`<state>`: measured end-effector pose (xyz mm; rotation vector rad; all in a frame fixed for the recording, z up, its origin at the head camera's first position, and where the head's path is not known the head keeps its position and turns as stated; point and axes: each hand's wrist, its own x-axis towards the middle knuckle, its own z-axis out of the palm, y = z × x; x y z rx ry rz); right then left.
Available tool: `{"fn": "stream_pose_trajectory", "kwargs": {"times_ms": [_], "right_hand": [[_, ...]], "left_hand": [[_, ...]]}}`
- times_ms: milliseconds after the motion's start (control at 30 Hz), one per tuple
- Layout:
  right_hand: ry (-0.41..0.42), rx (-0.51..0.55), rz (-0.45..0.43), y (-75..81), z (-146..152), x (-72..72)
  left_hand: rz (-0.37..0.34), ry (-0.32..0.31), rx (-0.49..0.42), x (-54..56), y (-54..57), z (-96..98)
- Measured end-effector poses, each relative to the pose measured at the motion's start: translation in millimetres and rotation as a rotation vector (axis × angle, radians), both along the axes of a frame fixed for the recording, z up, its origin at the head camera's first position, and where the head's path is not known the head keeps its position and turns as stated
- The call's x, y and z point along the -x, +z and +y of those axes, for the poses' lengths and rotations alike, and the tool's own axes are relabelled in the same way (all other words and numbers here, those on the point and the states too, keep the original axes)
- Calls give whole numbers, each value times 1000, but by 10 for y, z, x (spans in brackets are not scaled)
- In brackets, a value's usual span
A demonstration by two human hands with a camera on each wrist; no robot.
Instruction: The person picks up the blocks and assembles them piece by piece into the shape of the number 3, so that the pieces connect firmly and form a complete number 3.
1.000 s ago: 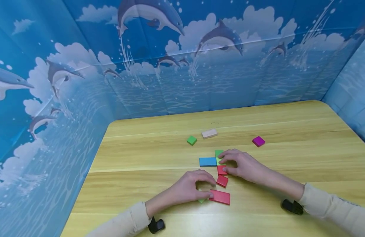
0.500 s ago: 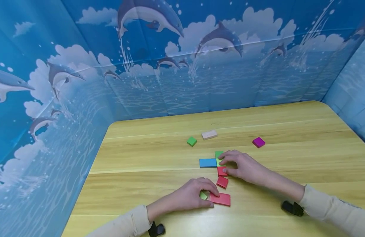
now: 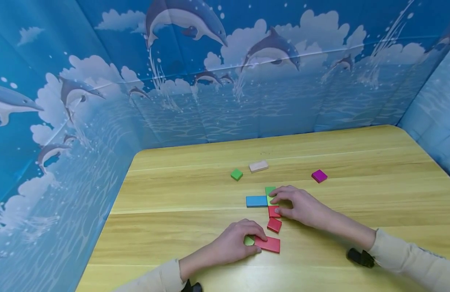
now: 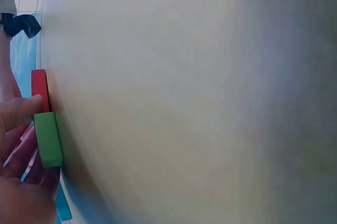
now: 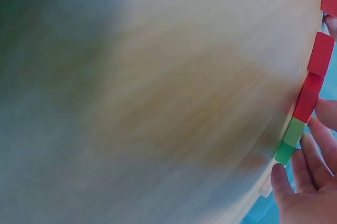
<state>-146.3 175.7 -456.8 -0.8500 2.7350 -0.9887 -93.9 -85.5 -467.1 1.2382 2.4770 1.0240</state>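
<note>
My left hand (image 3: 235, 243) pinches a red rectangular block (image 3: 271, 245) between thumb and fingers on the tabletop. A light green block (image 3: 249, 240) sits against its left end, partly covered by the hand; in the left wrist view a green block (image 4: 48, 138) touches the red one. Further up, my right hand (image 3: 301, 206) rests beside a column of blocks. Its thumb touches a red square block (image 3: 273, 211), and its outstretched fingers lie by the green blocks (image 3: 270, 191) above. Below that square lies another red square block (image 3: 274, 225), turned slightly. A blue rectangular block (image 3: 256, 201) adjoins the column's left side.
Toward the back of the wooden table (image 3: 166, 182) lie a green square block (image 3: 236, 174), a pale wooden block (image 3: 258, 166) and, to the right, a purple block (image 3: 319, 176). A dolphin-print curtain (image 3: 217, 101) borders the table behind and at the sides.
My left fingers have shifted to grip the red rectangular block, which has slid slightly left and now meets the light green block. The right hand has stayed still.
</note>
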Motion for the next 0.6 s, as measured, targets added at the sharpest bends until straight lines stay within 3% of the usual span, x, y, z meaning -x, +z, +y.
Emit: {"fn": "stream_pose_trajectory", "kwargs": {"times_ms": [333,600], "right_hand": [[-3,-1,-2,5,-2,-7],[-2,-7,2,1,-3,-3]], "left_hand": [[-128,129,-48,1,-37,-72],[-138,168,-58,-8,-23,-75]]}}
